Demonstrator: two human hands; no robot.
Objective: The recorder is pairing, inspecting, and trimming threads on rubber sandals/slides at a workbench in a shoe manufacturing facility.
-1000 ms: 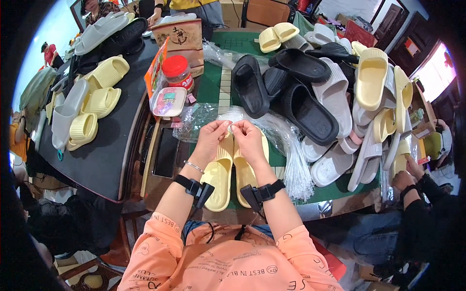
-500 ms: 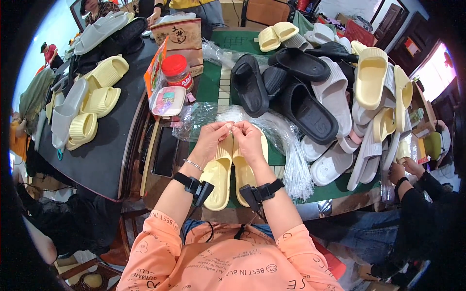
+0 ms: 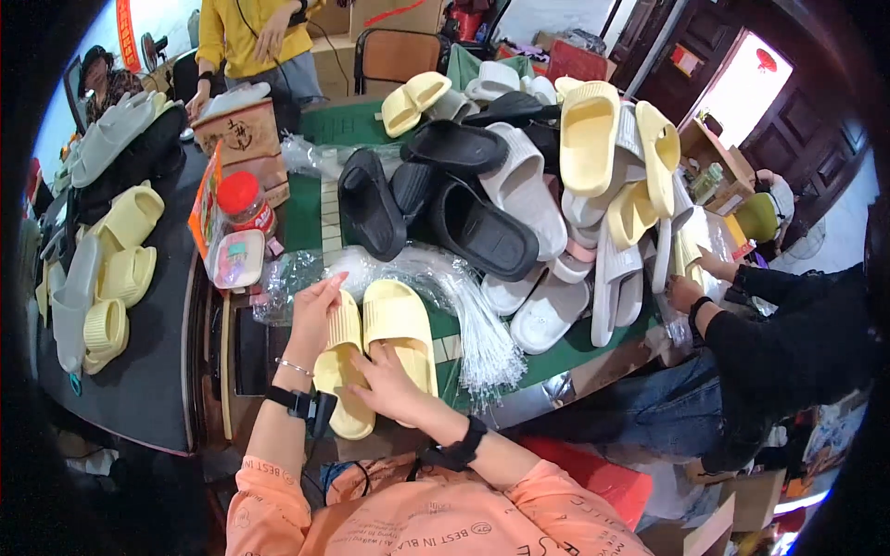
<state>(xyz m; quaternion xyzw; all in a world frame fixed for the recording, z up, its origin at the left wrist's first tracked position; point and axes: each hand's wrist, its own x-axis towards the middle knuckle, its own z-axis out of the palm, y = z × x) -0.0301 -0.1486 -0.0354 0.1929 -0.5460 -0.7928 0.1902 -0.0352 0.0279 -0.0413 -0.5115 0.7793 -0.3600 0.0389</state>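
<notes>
A pair of pale yellow slippers (image 3: 400, 320) lies side by side in front of me, ribbed straps toward the far side. My left hand (image 3: 317, 310) is raised at the left slipper's strap, fingertips pinched together. Whatever may be between those fingertips is too small to make out. Lower down, my right hand (image 3: 391, 382) reaches across both slippers with its fingers apart. Some of its fingers are at the right slipper's foot opening, others over the left slipper's footbed. A bundle of clear thin plastic ties (image 3: 473, 320) spreads just beyond the pair, to the right.
Black slippers (image 3: 482, 227) and grey slippers (image 3: 552, 315) are heaped at the right with yellow ones. A red-lidded jar (image 3: 246, 199), a small clear box (image 3: 238, 259) and a paper bag (image 3: 239, 134) stand at the left. At right, a co-worker's hands (image 3: 691, 287) handle a yellow slipper.
My hands, together above the straps before, have parted: the left stays by the strap, the right has come down over the slippers. The whole view has shifted to the right.
</notes>
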